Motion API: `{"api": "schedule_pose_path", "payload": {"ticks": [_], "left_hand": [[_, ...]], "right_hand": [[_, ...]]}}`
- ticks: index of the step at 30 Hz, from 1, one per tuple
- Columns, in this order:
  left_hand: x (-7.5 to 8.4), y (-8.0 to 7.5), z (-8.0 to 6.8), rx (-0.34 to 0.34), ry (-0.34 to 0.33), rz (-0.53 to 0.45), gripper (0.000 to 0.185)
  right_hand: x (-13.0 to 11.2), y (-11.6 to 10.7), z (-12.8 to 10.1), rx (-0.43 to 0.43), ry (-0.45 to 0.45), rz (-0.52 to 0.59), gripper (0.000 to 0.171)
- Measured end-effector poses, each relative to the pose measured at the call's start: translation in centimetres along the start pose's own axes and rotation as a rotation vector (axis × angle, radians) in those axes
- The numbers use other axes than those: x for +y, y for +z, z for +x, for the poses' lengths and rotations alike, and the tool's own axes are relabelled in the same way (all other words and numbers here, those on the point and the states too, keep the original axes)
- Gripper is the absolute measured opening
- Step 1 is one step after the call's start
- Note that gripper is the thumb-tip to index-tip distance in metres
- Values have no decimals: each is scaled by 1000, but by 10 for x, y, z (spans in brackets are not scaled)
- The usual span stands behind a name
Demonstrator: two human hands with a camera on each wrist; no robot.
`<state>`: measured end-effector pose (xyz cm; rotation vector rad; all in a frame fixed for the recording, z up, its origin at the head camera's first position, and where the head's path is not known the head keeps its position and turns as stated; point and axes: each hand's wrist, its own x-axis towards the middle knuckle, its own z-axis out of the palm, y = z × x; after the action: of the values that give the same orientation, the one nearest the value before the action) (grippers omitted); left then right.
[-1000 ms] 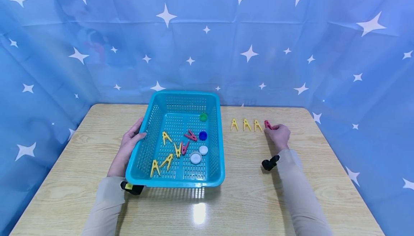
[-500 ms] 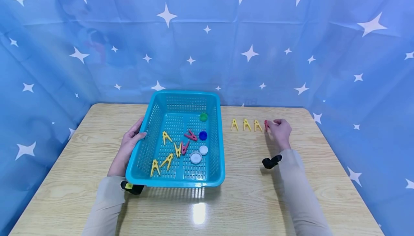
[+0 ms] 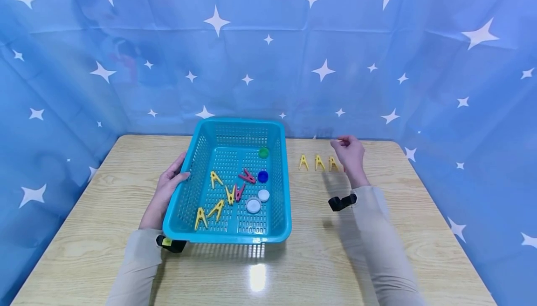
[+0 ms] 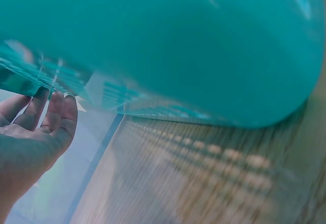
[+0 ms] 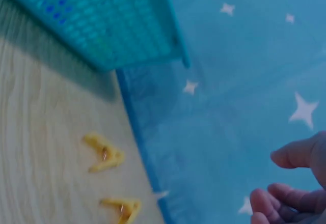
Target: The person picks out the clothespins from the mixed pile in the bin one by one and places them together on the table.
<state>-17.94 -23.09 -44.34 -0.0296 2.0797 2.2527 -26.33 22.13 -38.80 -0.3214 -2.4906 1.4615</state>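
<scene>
Left hand [image 3: 165,189] rests open against the turquoise perforated plastic basket [image 3: 197,145], steadying it; right hand [image 3: 350,154], grip loosely curled and empty, hovers above yellow plastic clothes pegs [image 3: 317,162] aligned on the surface.

The table [image 3: 105,213] looks like pale wood-grain laminate, smooth and glossy enough to throw back a bright spot of light near its front edge. The basket [image 3: 228,237] is turquoise plastic, perforated in a fine grid, with a smooth, slightly shiny rim (the left wrist view shows its outer wall as sleek and unmarked). The yellow pegs [image 3: 317,162] on the table are hard plastic, with small metal springs glinting in the right wrist view. The backdrop [image 3: 268,54] is blue cloth printed with white stars, matt and faintly creased. The sleeves [image 3: 134,268] are soft, matt beige fabric.
</scene>
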Motion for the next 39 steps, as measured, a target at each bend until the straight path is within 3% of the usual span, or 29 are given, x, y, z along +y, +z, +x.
{"api": "schedule_pose_path", "payload": {"ticks": [7, 18, 25, 39], "left_hand": [[-1, -1, 0, 2, -3, -7, 61], [-2, -2, 1, -5, 0, -6, 62], [-2, -2, 1, -2, -12, -1, 61], [-2, -2, 2, -13, 4, -12, 62]], "right_hand": [[-30, 16, -7, -37, -119, 30, 31], [-73, 53, -24, -211, -273, 49, 30], [-93, 80, -37, -270, -411, 25, 28], [-122, 122, -58, -432, -440, -35, 27]]}}
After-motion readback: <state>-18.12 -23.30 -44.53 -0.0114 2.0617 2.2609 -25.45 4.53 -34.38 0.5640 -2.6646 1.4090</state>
